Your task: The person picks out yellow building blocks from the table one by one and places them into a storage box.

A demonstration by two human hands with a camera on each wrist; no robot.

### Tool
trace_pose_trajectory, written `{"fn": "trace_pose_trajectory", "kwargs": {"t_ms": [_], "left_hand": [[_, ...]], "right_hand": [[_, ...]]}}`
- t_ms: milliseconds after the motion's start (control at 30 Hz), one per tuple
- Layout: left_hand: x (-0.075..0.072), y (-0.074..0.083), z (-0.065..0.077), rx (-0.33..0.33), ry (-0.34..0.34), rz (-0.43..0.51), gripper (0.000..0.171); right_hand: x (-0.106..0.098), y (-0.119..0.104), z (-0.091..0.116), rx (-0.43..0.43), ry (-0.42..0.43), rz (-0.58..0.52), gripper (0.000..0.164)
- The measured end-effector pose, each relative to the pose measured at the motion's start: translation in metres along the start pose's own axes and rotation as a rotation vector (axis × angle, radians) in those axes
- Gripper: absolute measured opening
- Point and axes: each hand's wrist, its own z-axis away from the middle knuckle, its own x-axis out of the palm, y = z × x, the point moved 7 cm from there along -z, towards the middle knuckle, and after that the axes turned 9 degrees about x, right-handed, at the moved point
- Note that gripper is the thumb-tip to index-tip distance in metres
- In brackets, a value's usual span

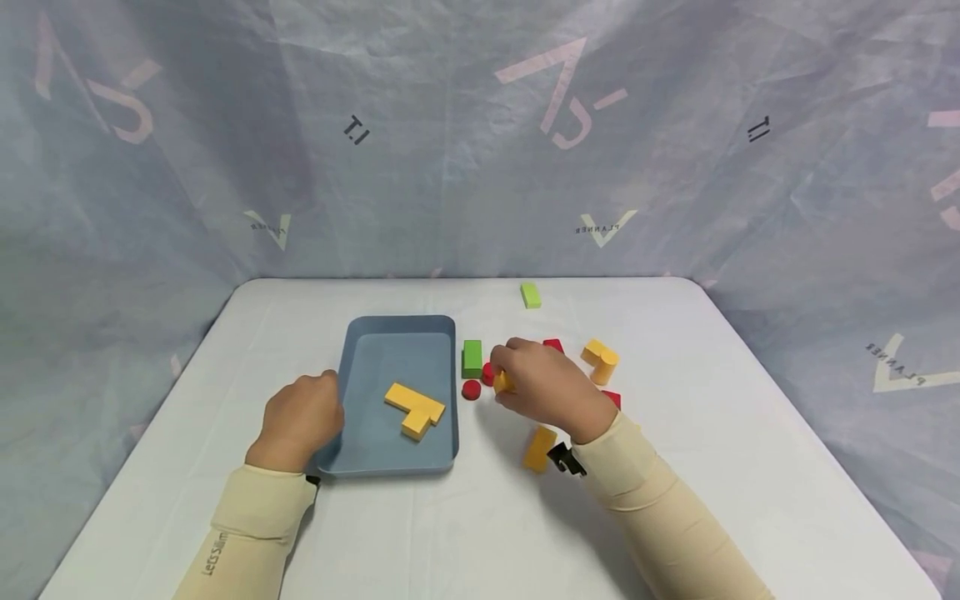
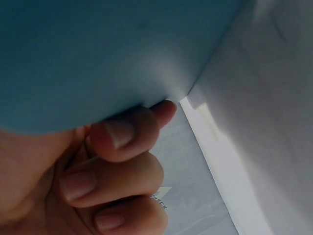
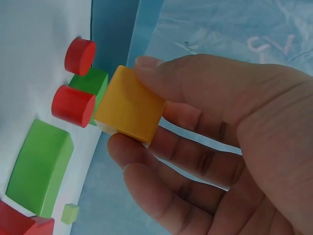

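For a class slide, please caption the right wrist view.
Right-hand fingers pinch a yellow block near two red cylinders.

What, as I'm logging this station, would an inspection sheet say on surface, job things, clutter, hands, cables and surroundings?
Surface: white table.
Job's things: yellow blocks lie in the blue-grey tray; another, the held block, is also yellow.
Clutter: green block and two red cylinders right of the tray; light green block near the far edge; yellow cylinder further right.
Hands: left hand grips the tray's left edge; right hand pinches the held block.
Cables: nothing seen.
Surroundings: grey curtain printed with letters, behind and beside the table.
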Motion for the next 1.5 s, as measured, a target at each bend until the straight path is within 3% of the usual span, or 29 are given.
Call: {"fn": "trace_pose_trajectory", "kwargs": {"t_ms": [300, 667, 1500], "left_hand": [[0.001, 0.0, 0.001, -0.004, -0.013, 0.009, 0.011], [0.001, 0.0, 0.0, -0.007, -0.01, 0.003, 0.015], [0.001, 0.0, 0.0, -0.014, -0.006, -0.003, 0.017]], "right_hand": [[-0.003, -0.006, -0.001, -0.007, 0.017, -0.069, 0.028], [-0.011, -0.016, -0.006, -0.018, 0.045, -0.059, 0.023], [-0.016, -0.046, -0.019, -0.091, 0.043, -0.04, 0.034]]}}
